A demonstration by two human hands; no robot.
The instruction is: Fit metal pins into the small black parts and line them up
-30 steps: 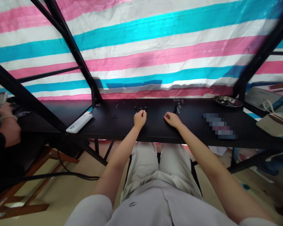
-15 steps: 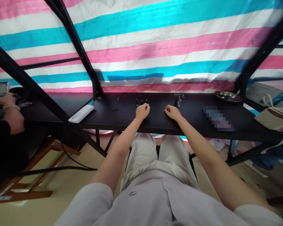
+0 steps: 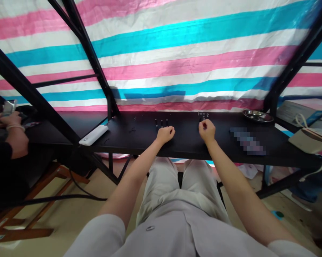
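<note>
Right hand [image 3: 207, 130]: rests on the black table [image 3: 185, 142], seen from the back, with the fingers curled toward a cluster of small pieces [image 3: 203, 115]. The fingertips are hidden, so I cannot tell how far the grip is open or whether it has a piece.
Left hand [image 3: 165, 135]: lies on the table in a loose fist with the thumb on top. Nothing shows in it, and whether something small is enclosed cannot be told.
Small pieces: dark stubs with pale tips, near the table's back edge, just beyond the right hand's knuckles. They are too small to make out further.
Three black pegs [image 3: 161, 123]: stand upright in a row just beyond the left hand, apart from it.
Handling (judgement): pieces this small are probably light and rigid, and easily tipped or scattered. A fingertip pinch on the sides of one piece, lifted straight up, would suit better than a whole-hand grasp.
Metal dish [image 3: 258, 115]: a shallow round dish at the table's far right, well apart from both hands. Its contents do not show from this angle.
Pouch [image 3: 309, 137]: lies flat to the right with a cord attached. Its contents are not visible.
Power bank [image 3: 94, 135]: a white bar on the table's left edge.
Co-worker's hand [image 3: 12, 121]: at the far left, holding a phone [image 3: 8, 106].
Backdrop: a striped tarp [image 3: 177, 53] behind the black frame.
</note>
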